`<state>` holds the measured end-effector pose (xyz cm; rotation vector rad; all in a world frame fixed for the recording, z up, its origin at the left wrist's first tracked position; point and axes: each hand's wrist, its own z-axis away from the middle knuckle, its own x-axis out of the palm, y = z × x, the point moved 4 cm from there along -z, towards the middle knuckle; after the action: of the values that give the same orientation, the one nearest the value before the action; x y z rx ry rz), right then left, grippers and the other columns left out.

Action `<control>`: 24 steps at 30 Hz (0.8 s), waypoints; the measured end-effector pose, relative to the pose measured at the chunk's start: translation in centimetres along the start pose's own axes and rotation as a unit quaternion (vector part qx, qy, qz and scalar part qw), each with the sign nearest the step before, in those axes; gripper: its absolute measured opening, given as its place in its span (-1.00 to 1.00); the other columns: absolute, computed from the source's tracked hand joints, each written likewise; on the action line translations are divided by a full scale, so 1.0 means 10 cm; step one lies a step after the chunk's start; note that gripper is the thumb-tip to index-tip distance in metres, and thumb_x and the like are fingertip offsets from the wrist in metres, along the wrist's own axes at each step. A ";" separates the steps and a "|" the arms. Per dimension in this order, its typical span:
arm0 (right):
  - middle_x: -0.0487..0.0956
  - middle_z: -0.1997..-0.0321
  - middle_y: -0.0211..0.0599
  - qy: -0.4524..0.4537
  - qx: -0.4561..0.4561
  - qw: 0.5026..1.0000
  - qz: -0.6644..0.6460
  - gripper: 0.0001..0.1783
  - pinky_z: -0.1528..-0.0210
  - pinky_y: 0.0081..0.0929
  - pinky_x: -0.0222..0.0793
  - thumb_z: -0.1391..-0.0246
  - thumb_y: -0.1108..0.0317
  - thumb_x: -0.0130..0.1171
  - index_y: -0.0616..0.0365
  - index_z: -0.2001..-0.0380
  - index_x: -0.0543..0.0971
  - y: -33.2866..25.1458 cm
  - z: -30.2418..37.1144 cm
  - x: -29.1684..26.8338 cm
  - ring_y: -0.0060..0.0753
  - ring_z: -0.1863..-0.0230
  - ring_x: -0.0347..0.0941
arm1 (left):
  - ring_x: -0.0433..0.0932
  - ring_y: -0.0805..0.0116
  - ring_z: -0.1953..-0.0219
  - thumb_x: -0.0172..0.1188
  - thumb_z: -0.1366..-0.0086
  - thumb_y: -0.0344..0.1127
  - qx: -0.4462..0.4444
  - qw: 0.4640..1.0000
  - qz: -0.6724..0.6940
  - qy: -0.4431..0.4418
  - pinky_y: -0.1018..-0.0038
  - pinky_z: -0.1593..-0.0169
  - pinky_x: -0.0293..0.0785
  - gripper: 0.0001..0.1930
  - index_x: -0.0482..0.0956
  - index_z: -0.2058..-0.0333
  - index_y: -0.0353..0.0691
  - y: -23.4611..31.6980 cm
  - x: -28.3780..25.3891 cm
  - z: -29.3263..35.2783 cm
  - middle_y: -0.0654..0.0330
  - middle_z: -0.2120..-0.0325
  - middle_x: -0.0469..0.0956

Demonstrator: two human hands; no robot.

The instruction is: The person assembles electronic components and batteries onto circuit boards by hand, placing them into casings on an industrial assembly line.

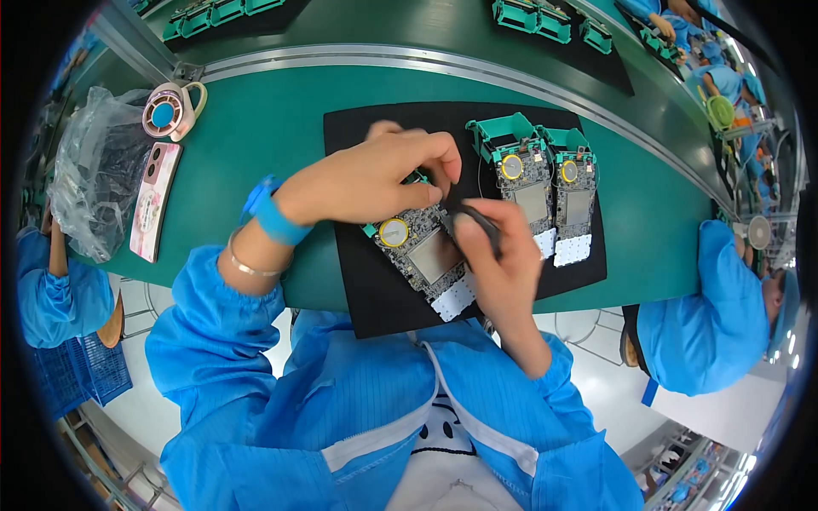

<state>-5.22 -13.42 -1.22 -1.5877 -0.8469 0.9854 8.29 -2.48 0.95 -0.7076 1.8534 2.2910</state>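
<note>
A grey circuit board (409,253) with a yellow-ringed coin cell lies tilted on a black mat (362,289) in front of me. My left hand (383,175) is over its far end, fingers curled and thumb bent in; what they pinch is hidden, and bits of green plastic show beside them. Around a dark, handled tool (480,228), my right hand (504,264) is closed at the board's right edge. The tool's tip is blurred, so its kind is unclear. To the right lie two similar boards (530,203) (576,207), each with a green plastic holder (504,134) at its far end.
On the green table (247,111), a clear plastic bag (94,175), a phone (155,202) and a small pink-and-white fan (169,111) stand at the left. A metal rail (366,58) runs behind, with more green holders (532,19) beyond. Co-workers in blue (703,311) sit on both sides.
</note>
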 end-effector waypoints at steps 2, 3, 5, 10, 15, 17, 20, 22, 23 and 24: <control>0.50 0.34 -0.39 0.111 -0.026 0.993 -0.025 -0.74 0.51 -0.80 0.21 -0.14 0.42 0.13 0.26 0.10 0.45 -0.08 0.14 -0.29 -0.75 0.50 0.33 | 0.37 0.19 -0.08 0.12 -0.15 -0.41 0.105 0.894 -0.347 0.263 0.08 -0.18 0.09 -0.78 0.43 0.19 -0.23 0.24 0.07 0.20 0.12 0.11 0.49; 0.49 0.34 -0.36 0.149 -0.067 0.986 -0.016 -0.75 0.51 -0.76 0.23 -0.18 0.41 0.08 0.28 0.10 0.43 -0.11 0.13 -0.50 -0.70 0.49 0.34 | 0.21 0.15 -0.21 0.12 -0.17 -0.37 0.062 0.862 -0.406 0.296 -0.15 -0.24 -0.17 -0.76 0.47 0.16 -0.20 0.36 0.22 0.24 0.12 -0.02 0.40; 0.50 0.34 -0.34 0.202 -0.110 0.972 0.042 -0.76 0.33 -0.67 0.30 -0.25 0.34 0.03 0.27 0.12 0.43 0.06 0.00 -0.97 -0.64 0.42 0.36 | 0.19 0.09 -0.25 0.18 -0.11 -0.25 0.070 0.866 -0.409 0.280 -0.31 -0.17 -0.17 -0.66 0.50 0.12 -0.19 0.58 0.66 0.39 0.08 -0.08 0.37; 0.52 0.08 -0.30 0.254 -0.062 0.950 0.170 -0.71 -0.08 -0.55 0.24 -0.30 0.30 -0.06 0.28 0.07 0.48 0.47 -0.31 -1.65 -0.53 0.06 0.39 | 0.13 0.13 -0.31 0.20 -0.09 0.02 0.080 0.904 -0.370 0.198 -0.37 -0.16 -0.19 -0.41 0.45 -0.06 -0.15 0.42 1.21 0.39 0.09 -0.16 0.30; 0.50 0.00 -0.24 0.154 0.017 0.987 0.047 -0.67 -0.18 -0.49 0.17 -0.31 0.29 -0.09 0.29 0.00 0.45 0.48 -0.12 -1.40 -0.47 -0.07 0.35 | 0.24 0.22 -0.26 0.28 -0.05 0.00 0.106 0.920 -0.365 0.097 -0.21 -0.28 -0.23 -0.49 0.52 0.06 -0.13 0.22 0.74 0.52 0.15 -0.07 0.42; 0.49 -0.09 -0.10 0.138 -0.018 0.984 0.108 -0.71 -0.30 -0.32 0.02 -0.27 0.29 -0.02 0.29 0.07 0.40 0.40 0.05 -1.19 -0.24 -0.28 0.20 | 0.36 0.20 -0.18 0.34 -0.03 -0.10 0.103 0.936 -0.309 0.135 -0.16 -0.31 -0.25 -0.67 0.61 0.26 -0.13 0.18 0.48 0.64 0.19 0.11 0.55; 0.43 -0.14 0.00 0.149 -0.033 0.983 0.105 -0.76 -0.33 -0.24 -0.08 -0.28 0.32 -0.06 0.31 0.15 0.38 0.27 0.19 -0.97 -0.14 -0.33 0.13 | 0.45 0.17 -0.06 0.35 -0.01 -0.28 0.072 0.905 -0.332 0.258 -0.04 -0.28 -0.04 -0.85 0.61 0.45 -0.18 0.20 0.36 0.69 0.20 0.28 0.59; 0.41 -0.15 0.04 0.169 -0.029 0.983 0.073 -0.79 -0.34 -0.20 -0.10 -0.27 0.34 -0.06 0.30 0.19 0.38 0.22 0.23 -0.80 -0.06 -0.36 0.10 | 0.43 0.10 -0.04 0.34 -0.02 -0.34 0.071 0.878 -0.318 0.349 0.09 -0.20 0.17 -0.78 0.57 0.33 -0.23 0.24 0.39 0.69 0.12 0.18 0.53; 0.37 -0.18 0.12 0.143 -0.130 0.968 0.162 -0.84 -0.35 -0.14 -0.13 -0.20 0.38 0.02 0.26 0.26 0.38 0.08 0.26 -0.75 0.04 -0.38 0.05 | 0.40 0.05 -0.05 0.31 -0.03 -0.38 0.065 0.877 -0.268 0.393 0.16 -0.15 0.25 -0.72 0.54 0.24 -0.25 0.26 0.46 0.62 0.07 0.11 0.49; 0.33 -0.21 0.19 0.113 -0.229 0.935 0.246 -0.86 -0.36 -0.08 -0.17 -0.12 0.41 0.10 0.23 0.33 0.39 -0.05 0.30 -0.70 0.15 -0.39 0.00 | 0.35 -0.03 -0.05 0.27 -0.05 -0.44 0.067 0.874 -0.295 0.380 0.23 -0.08 0.33 -0.60 0.43 0.10 -0.31 0.24 0.55 0.56 -0.01 0.01 0.41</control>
<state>-10.85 -18.39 0.10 -2.3444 -0.5464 0.9585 0.94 1.13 1.63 -2.0245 1.6285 1.5609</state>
